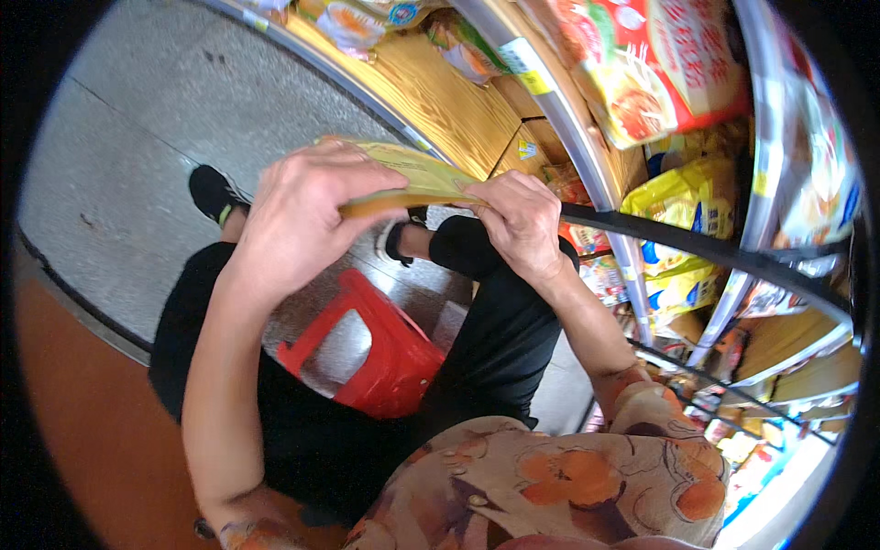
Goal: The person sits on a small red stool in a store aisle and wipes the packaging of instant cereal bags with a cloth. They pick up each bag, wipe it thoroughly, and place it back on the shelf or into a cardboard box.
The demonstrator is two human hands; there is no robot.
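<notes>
A yellow plastic food packet (419,168) is stretched between my two hands above my knees. My left hand (309,199) grips its left end, thumb underneath and fingers on top. At the opposite end, my right hand (519,220) pinches the packet's corner between thumb and fingers. Small print shows on the packet's upper face, seen at a steep slant. Beyond it lies the wood-grain bottom shelf (440,96) of a store rack, close to my right hand.
A red plastic stool (399,371) shows between my legs. Higher shelves on the right hold a red noodle packet (660,75) and yellow bags (677,199). A black bar (701,247) crosses the rack's side. Grey floor (137,103) extends to the left.
</notes>
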